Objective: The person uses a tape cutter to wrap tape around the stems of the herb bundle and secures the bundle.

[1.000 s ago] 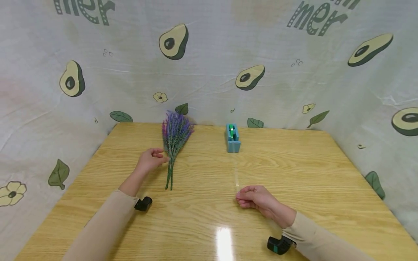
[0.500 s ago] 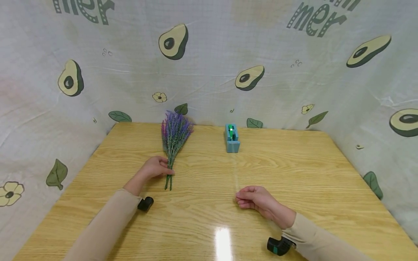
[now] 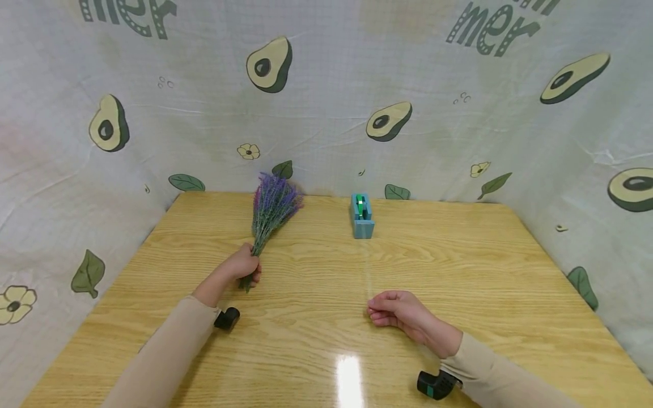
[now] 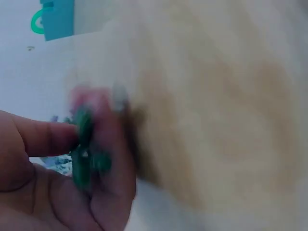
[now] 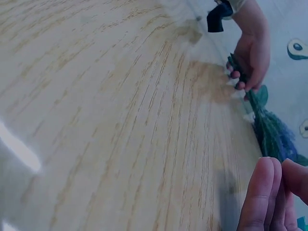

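In the head view, the left hand [image 3: 242,265] grasped the lavender bunch [image 3: 274,212] low on its stems. The thumb lay across the near side of them, the stem ends poked out below the fist, and the purple heads fanned away beyond the fingers toward the patterned cloth [image 3: 326,102]. Across the wooden table [image 3: 311,334], the right hand [image 3: 403,313] pinched the end of a clear tape strip [image 3: 368,275] between thumb and fingertips; the strip ran back to the blue tape dispenser [image 3: 363,226].

In the left wrist view, the green stems sat between the thumb, on their left, and the curled fingers, on their right; those fingers were blurred.

In the right wrist view, the right thumb met the fingertips, though the tape between them could not be made out. Farther off, the left fingers wrapped the stems.
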Action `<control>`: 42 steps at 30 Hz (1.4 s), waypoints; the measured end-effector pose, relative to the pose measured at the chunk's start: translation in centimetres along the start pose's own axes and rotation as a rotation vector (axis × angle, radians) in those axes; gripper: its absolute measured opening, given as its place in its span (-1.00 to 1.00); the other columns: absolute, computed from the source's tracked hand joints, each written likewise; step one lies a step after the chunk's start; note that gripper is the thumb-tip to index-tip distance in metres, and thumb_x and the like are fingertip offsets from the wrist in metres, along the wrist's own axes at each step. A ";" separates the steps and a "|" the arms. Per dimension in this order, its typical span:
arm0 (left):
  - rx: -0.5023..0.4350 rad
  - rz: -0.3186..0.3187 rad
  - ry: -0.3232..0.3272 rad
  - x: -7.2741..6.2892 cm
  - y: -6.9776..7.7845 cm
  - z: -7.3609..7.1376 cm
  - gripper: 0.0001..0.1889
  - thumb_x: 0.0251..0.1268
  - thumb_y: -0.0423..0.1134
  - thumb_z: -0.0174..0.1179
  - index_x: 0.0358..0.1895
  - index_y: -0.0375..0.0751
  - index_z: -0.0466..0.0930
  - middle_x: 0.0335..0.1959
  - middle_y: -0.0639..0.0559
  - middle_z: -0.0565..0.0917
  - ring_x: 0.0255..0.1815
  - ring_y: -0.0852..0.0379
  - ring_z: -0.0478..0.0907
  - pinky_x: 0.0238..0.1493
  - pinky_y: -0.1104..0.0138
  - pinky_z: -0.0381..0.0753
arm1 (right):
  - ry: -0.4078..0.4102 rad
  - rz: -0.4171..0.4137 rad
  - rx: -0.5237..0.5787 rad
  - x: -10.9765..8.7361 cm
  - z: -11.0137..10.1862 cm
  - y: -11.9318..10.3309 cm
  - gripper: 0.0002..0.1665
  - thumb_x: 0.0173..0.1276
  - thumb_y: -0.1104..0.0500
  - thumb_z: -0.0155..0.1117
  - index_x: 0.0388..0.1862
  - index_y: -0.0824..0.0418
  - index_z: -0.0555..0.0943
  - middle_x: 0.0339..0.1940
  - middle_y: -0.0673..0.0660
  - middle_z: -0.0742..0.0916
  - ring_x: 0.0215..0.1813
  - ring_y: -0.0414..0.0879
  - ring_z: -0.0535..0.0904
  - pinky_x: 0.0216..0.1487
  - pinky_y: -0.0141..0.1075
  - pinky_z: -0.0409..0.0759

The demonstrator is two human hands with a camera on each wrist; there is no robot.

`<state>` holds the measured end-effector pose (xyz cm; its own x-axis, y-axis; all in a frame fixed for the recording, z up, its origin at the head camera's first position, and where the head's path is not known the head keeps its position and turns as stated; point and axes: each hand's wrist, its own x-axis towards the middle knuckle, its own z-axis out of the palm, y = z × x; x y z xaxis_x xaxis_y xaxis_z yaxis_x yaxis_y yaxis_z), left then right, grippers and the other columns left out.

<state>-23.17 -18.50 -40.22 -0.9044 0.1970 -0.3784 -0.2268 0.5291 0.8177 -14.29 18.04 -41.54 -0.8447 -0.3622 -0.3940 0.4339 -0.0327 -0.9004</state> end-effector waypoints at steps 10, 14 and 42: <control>0.130 0.004 0.162 -0.9 -1.5 -1.9 -0.50 0.56 -0.19 -0.46 0.20 -0.50 0.35 0.04 -0.54 0.38 -0.41 -0.08 0.37 -0.41 0.24 0.36 | -0.010 -0.015 0.018 -0.2 0.2 -0.3 -0.89 0.32 0.31 0.19 -0.26 0.38 0.58 -0.38 0.14 0.71 -0.36 -0.16 0.65 -0.25 -0.34 0.63; 0.111 0.003 0.154 -1.2 -1.5 -2.4 -0.51 0.55 -0.20 -0.47 0.12 -0.53 0.37 -0.18 -0.47 0.48 -0.52 -0.02 0.35 -0.52 0.30 0.28 | -0.020 -0.036 0.031 -0.7 0.4 -0.9 -0.92 0.34 0.31 0.17 -0.27 0.34 0.57 -0.38 0.12 0.71 -0.35 -0.17 0.65 -0.25 -0.35 0.63; 0.260 0.226 -0.033 -2.6 -2.3 -2.8 -0.55 0.50 -0.27 -0.28 -0.65 -0.30 0.34 -0.80 0.11 0.10 -0.73 0.17 -0.04 -0.55 0.30 0.13 | 0.032 -0.226 0.037 -2.0 0.5 -7.9 -0.89 0.36 0.34 0.13 -0.29 0.28 0.62 -0.39 0.09 0.72 -0.37 -0.19 0.65 -0.23 -0.36 0.62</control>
<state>-21.29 -22.52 -39.89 -0.9081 0.3575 -0.2181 0.0809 0.6607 0.7463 -15.85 18.58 -33.51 -0.9308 -0.3125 -0.1894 0.2435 -0.1439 -0.9592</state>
